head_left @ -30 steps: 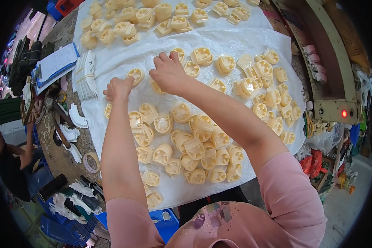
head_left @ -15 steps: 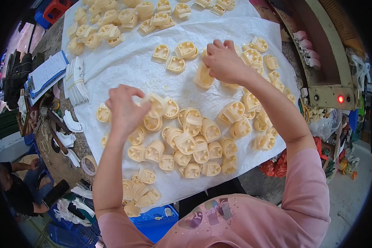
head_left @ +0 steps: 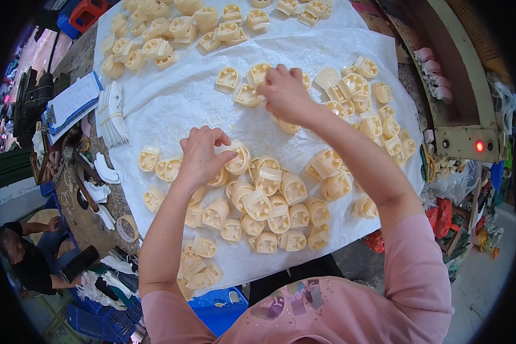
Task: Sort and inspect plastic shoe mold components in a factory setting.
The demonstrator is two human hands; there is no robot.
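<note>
Currently I have two bare hands in view over a white woven-plastic sheet (head_left: pixel 172 106), and the cream-coloured, D-shaped hollow plastic pieces (head_left: pixel 257 204) are spread across it. I count three groups of them: one heaped at the sheet's far end, one crowded at its near middle, one along its right side. They overlap too much for me to give an exact number.

Left of the sheet's middle, the left hand (head_left: pixel 203 157) has thumb and fingers apart, the thumb tip at one cream piece (head_left: pixel 239 158); I see nothing gripped. The right hand (head_left: pixel 288 97), above the sheet's middle, has its fingers curled down, and I cannot tell whether they are clamped on a piece. Three cream pieces sit just beside its fingertips; another shows under its wrist.

Off the sheet's left edge I make out one blue clipboard with white paper (head_left: pixel 74 98) and one roll of pale tape (head_left: pixel 126 228); one banded bundle of white strips (head_left: pixel 113 114) overlaps that edge. Beyond the sheet's right edge, about four pink curved pieces (head_left: pixel 433 74) line a metal machine frame (head_left: pixel 470 94) with one lit red lamp (head_left: pixel 480 147).

Below the sheet's near edge stands one blue plastic tub (head_left: pixel 209 312), holding a small pale scrap (head_left: pixel 234 296).
</note>
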